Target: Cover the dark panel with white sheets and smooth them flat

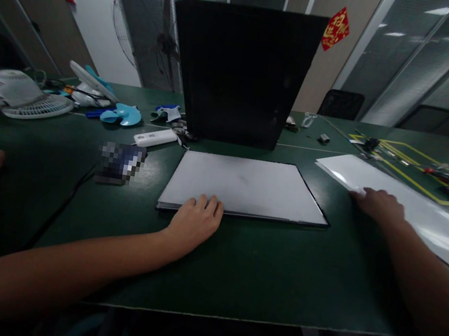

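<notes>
A: Spot for the framed white panel (243, 185)?
B: Flat on the green desk (233, 271), just in front of the upright black screen (243, 74). White face up.
A: Long axis?
B: Running left to right, parallel to the foot of the black screen. Facing the black screen with one long edge, the wearer with the other.
A: Left hand (197, 220)?
B: In front of the black screen, fingers bent over the panel's near edge, touching. Can't tell if gripping; thumb hidden.
A: Right hand (380, 206)?
B: Out to the right of the black screen, pinching the near long edge of the white sheets (417, 213).
A: Pointing where?
B: Slanted, narrow far end toward the black screen's right side, long axis running back to near right.
A: Left of the black screen?
B: White stick-shaped device (155, 138) near, pixelated dark item (120, 164) nearer the wearer, light-blue fan blades (122, 115) farther out.
</notes>
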A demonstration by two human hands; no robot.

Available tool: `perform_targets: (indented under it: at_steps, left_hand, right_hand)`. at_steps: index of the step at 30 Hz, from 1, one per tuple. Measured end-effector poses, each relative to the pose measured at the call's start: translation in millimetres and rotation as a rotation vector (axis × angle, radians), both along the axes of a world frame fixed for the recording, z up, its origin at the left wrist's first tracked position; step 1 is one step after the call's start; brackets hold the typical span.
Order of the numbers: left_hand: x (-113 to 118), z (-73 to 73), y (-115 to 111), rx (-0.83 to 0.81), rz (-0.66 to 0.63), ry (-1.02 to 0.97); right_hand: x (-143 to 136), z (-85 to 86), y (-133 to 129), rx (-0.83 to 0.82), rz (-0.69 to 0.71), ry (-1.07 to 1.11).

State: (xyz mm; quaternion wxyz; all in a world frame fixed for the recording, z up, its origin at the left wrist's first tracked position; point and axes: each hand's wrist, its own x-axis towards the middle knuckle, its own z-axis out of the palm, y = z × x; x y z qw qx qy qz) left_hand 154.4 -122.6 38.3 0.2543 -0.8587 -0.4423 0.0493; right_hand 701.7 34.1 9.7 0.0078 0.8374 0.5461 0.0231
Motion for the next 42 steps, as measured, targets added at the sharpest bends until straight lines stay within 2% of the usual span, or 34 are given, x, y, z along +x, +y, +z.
perform_targets:
  at_steps: [4,9,17,23,33,38,42]
  left_hand:
    - [0,-0.2,-1,0.034,-0.071,0.001]
    - [1,-0.7,0,-0.036,-0.076,0.014]
    - [-1,-4.0,1,-0.03,-0.097,0.001]
    - [-2,-7.1,2,0.011,-0.137,-0.022]
    - [-3,-5.1,4,-0.055,-0.111,0.0]
    - [-3,-5.9,4,-0.068,-0.11,-0.003]
    - [-2,-5.5,4,-0.08,-0.114,-0.003]
  right_hand:
    - [-11,5.0,-3,-0.004,0.083,-0.081]
    - [-19,1.8,-1,0.007,0.111,-0.082]
    - [-22,-16.8,8,-0.001,0.03,-0.064]
    - [-23,-17.2,11,0.026,0.088,-0.126]
    - [-21,-18.9,7,0.147,0.123,-0.16]
    - [-33,-21.9,10,0.043,0.097,-0.042]
    - [-38,-22.8,12,-0.004,0.128,0.002]
